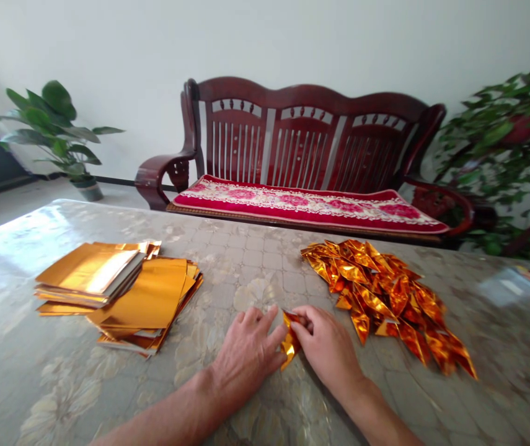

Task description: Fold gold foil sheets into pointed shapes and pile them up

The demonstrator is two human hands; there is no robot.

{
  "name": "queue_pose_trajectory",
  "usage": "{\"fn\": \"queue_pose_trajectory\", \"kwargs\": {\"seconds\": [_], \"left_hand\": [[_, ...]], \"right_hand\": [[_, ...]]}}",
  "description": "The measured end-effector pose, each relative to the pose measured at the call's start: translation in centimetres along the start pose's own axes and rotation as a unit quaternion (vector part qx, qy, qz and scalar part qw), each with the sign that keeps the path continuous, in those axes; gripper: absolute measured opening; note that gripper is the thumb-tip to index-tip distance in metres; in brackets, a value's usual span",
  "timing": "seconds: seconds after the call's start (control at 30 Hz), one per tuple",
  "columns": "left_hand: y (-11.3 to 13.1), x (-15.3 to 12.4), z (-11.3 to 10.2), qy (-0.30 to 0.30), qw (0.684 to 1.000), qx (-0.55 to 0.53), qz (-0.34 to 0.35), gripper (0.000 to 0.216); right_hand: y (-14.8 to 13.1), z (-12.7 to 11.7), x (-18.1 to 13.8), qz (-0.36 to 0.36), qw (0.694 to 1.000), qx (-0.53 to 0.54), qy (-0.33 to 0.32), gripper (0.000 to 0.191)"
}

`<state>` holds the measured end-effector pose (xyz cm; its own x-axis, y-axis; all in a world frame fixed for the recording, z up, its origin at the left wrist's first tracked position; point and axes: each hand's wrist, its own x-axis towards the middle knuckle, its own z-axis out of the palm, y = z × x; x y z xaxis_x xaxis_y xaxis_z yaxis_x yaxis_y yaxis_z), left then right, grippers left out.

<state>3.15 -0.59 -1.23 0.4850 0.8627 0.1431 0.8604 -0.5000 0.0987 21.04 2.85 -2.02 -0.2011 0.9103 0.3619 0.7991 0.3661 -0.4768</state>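
Note:
A small piece of folded gold foil paper (291, 344) stands between my two hands, low over the table near its middle. My right hand (327, 347) pinches its upper right side between thumb and curled fingers. At the left edge of the same piece, the thumb and forefinger of my left hand (250, 347) press against it, with the other fingers loosely bent and apart. Part of the foil is hidden behind the fingers. To the right lies a heap of folded gold foil pieces (385, 291), twisted and pointed at their ends.
Flat gold foil sheets sit at left in two overlapping stacks, a rear stack (85, 266) and a front stack (146, 294). A patterned cover lies on the table (227, 260). Clear plastic packaging (511, 285) rests at far right. Beyond stands a wooden bench (302, 148) between potted plants.

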Motion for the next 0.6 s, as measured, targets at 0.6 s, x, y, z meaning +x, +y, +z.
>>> {"fn": "queue_pose_trajectory", "kwargs": {"seconds": [0.6], "left_hand": [[0.0,0.1,-0.1,0.011,1.000,0.001,0.009,0.026]], "right_hand": [[-0.9,0.9,-1.1,-0.128,0.988,-0.088,0.019,0.022]]}}
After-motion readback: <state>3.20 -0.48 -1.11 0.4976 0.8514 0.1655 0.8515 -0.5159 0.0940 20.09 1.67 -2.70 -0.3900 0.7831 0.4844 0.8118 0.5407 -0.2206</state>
